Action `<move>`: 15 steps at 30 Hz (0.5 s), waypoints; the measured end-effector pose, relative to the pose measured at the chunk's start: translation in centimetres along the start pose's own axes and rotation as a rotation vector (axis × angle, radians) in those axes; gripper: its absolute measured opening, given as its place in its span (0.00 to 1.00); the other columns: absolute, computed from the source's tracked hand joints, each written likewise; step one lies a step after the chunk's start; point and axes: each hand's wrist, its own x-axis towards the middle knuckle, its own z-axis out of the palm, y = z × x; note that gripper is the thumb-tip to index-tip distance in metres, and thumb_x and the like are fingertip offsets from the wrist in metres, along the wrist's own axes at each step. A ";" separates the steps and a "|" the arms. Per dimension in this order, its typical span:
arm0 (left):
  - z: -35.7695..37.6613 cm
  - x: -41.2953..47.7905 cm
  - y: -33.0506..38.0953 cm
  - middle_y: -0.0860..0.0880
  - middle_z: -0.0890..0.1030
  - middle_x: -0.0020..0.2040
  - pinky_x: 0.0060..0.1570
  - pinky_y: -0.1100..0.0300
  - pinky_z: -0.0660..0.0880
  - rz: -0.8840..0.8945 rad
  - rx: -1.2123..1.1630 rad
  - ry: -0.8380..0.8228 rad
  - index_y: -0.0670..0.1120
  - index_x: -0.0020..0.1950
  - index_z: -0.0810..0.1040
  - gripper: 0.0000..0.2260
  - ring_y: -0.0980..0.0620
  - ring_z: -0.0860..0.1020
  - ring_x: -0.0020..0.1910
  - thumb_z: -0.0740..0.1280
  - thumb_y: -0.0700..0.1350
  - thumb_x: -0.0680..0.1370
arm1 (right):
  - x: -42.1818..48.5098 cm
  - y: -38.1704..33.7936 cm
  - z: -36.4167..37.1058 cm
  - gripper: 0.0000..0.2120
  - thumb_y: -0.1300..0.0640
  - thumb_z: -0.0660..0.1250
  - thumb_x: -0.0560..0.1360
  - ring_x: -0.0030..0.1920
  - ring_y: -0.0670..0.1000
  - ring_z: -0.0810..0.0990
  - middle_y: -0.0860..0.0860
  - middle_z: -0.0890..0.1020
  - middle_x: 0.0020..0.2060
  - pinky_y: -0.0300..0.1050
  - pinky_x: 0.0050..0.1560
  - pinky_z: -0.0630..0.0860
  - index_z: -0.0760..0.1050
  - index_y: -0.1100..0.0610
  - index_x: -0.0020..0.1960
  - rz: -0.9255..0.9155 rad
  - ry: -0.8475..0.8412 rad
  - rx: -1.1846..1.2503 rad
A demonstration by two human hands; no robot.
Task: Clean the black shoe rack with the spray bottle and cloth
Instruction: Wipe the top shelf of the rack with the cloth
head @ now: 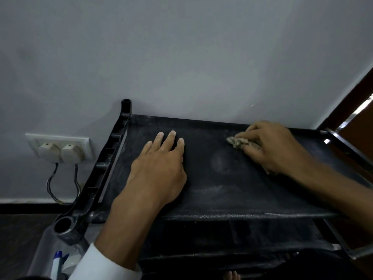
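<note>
Wiping is the step in hand: the right hand [270, 146] grips the bunched cloth [239, 142], pressing it on the dusty top of the shoe rack [222, 199] at its back right. The left hand [159, 168] lies flat there, fingers straight. Next, the cloth likely needs dragging across the pale smudges mid-shelf.

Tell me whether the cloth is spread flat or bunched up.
Bunched: the cloth is a crumpled wad gripped under the right hand on the shoe rack.
</note>
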 end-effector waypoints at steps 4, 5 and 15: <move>-0.2 0.1 0.1 0.49 0.43 0.81 0.77 0.52 0.44 -0.014 0.018 -0.017 0.50 0.81 0.47 0.25 0.48 0.42 0.80 0.50 0.46 0.84 | 1.8 -0.8 1.2 0.11 0.52 0.71 0.75 0.45 0.56 0.81 0.52 0.84 0.41 0.40 0.41 0.65 0.84 0.49 0.57 0.064 0.151 -0.004; -0.2 0.2 0.2 0.49 0.43 0.81 0.78 0.52 0.44 -0.015 0.021 -0.017 0.49 0.81 0.47 0.25 0.47 0.42 0.80 0.50 0.46 0.84 | 1.9 -1.4 1.4 0.12 0.50 0.71 0.75 0.46 0.54 0.82 0.51 0.85 0.43 0.40 0.43 0.67 0.84 0.48 0.58 0.040 0.161 0.021; -0.3 0.0 -0.5 0.53 0.44 0.81 0.77 0.56 0.42 0.000 -0.071 -0.012 0.52 0.81 0.49 0.24 0.52 0.41 0.80 0.48 0.48 0.85 | 1.4 1.4 0.1 0.13 0.53 0.73 0.74 0.46 0.53 0.82 0.48 0.84 0.47 0.48 0.46 0.78 0.84 0.46 0.58 0.006 0.051 -0.029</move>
